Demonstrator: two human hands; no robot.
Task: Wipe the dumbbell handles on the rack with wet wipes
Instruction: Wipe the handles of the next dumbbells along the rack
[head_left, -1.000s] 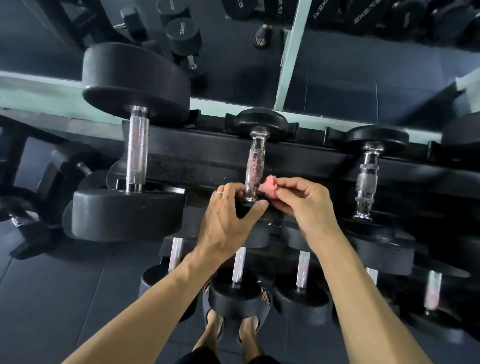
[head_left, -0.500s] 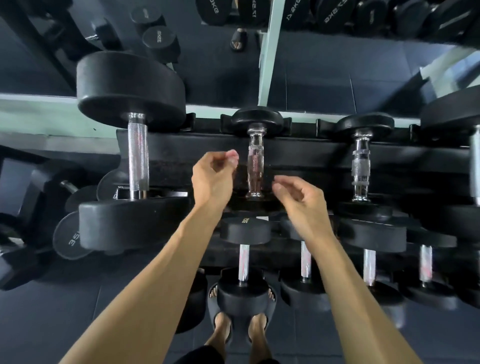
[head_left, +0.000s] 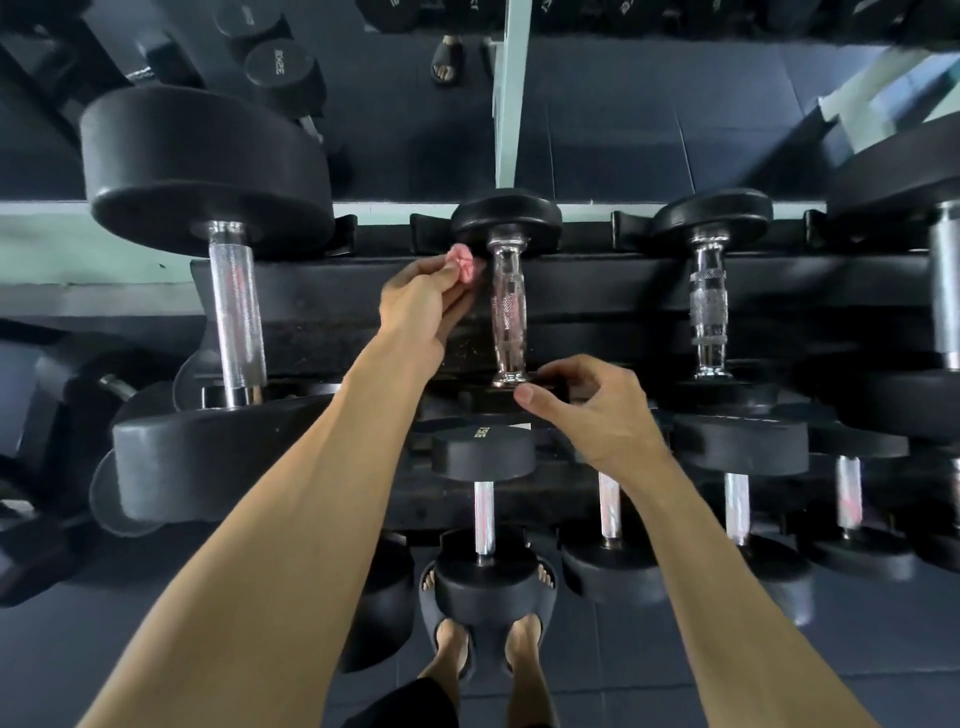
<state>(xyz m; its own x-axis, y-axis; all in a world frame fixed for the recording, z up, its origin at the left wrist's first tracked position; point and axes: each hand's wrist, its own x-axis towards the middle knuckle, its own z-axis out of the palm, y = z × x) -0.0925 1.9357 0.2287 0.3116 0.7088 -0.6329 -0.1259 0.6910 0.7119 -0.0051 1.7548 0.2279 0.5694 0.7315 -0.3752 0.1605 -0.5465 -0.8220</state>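
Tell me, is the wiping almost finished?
Hard to tell what's done; no handle looks plainly wet. Now the left hand holds the pink wipe beside the top of the middle dumbbell's handle, while the right hand steadies its near end. The neighbouring handles look left.

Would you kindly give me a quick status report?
Left hand pinches pink wipe beside middle handle's top. Right hand grips that dumbbell's near end. Nothing in the way.

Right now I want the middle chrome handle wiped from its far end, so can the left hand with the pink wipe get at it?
Probably yes: the left hand pinches the crumpled pink wipe right beside the knurled chrome handle, nothing between them.
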